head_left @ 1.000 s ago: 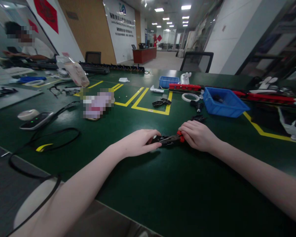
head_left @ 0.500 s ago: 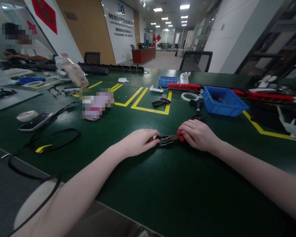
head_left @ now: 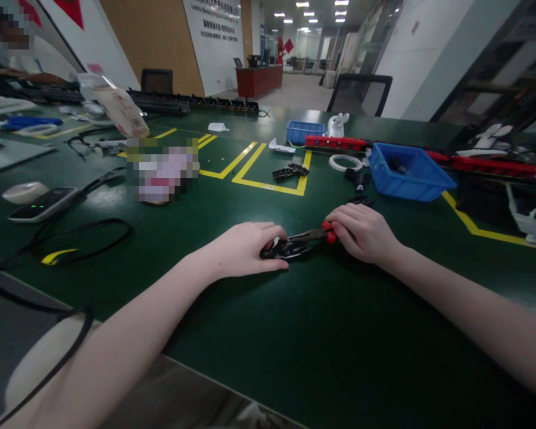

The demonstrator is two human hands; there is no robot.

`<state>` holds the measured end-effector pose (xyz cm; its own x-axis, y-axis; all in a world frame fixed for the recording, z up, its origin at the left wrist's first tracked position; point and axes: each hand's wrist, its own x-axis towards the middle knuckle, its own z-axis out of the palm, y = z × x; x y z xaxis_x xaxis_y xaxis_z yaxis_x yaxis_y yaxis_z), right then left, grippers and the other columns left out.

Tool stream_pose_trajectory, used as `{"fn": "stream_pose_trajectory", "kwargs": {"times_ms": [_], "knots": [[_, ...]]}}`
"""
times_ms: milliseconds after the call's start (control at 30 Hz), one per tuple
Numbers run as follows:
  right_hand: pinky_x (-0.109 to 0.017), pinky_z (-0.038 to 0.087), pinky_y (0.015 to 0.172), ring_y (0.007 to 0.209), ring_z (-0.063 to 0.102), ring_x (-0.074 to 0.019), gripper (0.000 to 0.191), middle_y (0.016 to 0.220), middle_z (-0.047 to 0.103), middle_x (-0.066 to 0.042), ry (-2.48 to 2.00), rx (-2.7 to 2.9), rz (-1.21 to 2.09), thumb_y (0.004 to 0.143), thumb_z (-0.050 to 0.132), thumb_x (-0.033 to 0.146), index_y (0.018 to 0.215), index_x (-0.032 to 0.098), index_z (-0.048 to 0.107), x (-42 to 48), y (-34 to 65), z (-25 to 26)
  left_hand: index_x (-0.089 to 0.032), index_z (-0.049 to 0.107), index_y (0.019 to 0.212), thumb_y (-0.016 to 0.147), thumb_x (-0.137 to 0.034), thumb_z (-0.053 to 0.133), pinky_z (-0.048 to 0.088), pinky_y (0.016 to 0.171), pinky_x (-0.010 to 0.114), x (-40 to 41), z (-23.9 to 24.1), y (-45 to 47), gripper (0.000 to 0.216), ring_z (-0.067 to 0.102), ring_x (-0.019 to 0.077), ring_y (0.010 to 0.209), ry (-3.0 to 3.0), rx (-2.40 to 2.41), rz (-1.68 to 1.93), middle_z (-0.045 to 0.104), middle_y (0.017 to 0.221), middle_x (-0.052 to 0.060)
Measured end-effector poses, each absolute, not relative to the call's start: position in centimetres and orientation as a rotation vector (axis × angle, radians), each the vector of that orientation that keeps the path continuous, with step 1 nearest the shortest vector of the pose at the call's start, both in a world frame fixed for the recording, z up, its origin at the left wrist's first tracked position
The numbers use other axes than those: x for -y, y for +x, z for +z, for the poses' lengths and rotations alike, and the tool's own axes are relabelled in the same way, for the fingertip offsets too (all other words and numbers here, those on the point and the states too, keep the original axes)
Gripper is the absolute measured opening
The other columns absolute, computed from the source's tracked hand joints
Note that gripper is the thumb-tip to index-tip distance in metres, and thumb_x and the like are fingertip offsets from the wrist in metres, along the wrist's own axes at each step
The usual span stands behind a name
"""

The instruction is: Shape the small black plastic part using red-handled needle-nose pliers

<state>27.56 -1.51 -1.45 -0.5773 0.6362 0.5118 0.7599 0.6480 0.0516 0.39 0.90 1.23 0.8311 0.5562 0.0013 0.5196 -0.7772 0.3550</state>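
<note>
My right hand (head_left: pixel 361 233) is closed around the red handles of a pair of long-nosed pliers (head_left: pixel 313 234). The jaws point left and reach a small black part (head_left: pixel 290 248), whose exact kind I cannot make out. Around the other end of that part, my left hand (head_left: pixel 245 249) has its fingers curled on top and the thumb stretched along the near side. Both hands are low over the green table (head_left: pixel 268 333). Just behind the right hand lies another black piece (head_left: pixel 361 201), partly hidden by the knuckles.
Beyond the hands lie several black parts (head_left: pixel 290 171) inside yellow tape. At right are a blue bin (head_left: pixel 411 176) with dark items, a black fitting (head_left: pixel 356 179) and a white ring (head_left: pixel 345 162). A phone (head_left: pixel 165 176), a bottle (head_left: pixel 122 110) and black cable (head_left: pixel 102 223) are at left.
My left thumb has moved down and apart from the fingers, showing more of the black part. The right hand keeps its grip on the pliers. The whole view has shifted slightly.
</note>
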Motion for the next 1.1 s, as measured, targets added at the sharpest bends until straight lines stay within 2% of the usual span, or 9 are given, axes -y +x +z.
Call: {"fn": "stream_pose_trajectory", "kwargs": {"times_ms": [233,433,700,1100], "knots": [[-0.034,0.045,0.067,0.074,0.058,-0.0197,0.02,0.085,0.067,-0.01,-1.012,2.44,-0.418,0.089,0.042,0.02,0.089,0.015,0.061,1.65,27.61,-1.41,-0.019,0.053,0.086,0.081,-0.054,0.058,0.033,0.056,0.024,-0.78,1.1,0.58,0.036,0.053,0.0156,0.068,2.704,-0.86,0.107,0.058,0.08,0.001],[-0.034,0.047,0.065,0.074,0.059,-0.0199,0.017,0.085,0.069,-0.01,-0.934,2.47,-0.493,0.087,0.046,0.018,0.089,0.014,0.062,1.64,27.65,-1.37,-0.019,0.053,0.08,0.082,-0.058,0.055,0.032,0.053,0.024,-0.8,1.17,0.67,0.039,0.051,0.0145,0.065,2.711,-0.86,0.085,0.057,0.077,0.0],[-0.034,0.047,0.065,0.074,0.06,-0.0203,0.017,0.085,0.069,-0.011,-0.93,2.467,-0.521,0.086,0.046,0.017,0.089,0.013,0.063,1.75,27.65,-1.35,-0.018,0.052,0.069,0.074,-0.075,0.051,0.026,0.048,0.024,-0.8,1.35,0.61,0.058,0.048,0.0134,0.056,2.807,-0.893,0.014,0.056,0.069,0.0],[-0.033,0.047,0.064,0.074,0.061,-0.0197,0.019,0.086,0.07,-0.01,-0.924,2.487,-0.51,0.087,0.045,0.019,0.088,0.015,0.063,1.83,27.47,-1.24,-0.018,0.052,0.071,0.078,-0.068,0.054,0.028,0.05,0.024,-0.87,1.33,0.71,0.05,0.049,0.0127,0.058,2.803,-0.848,0.009,0.055,0.07,-0.001]]}}
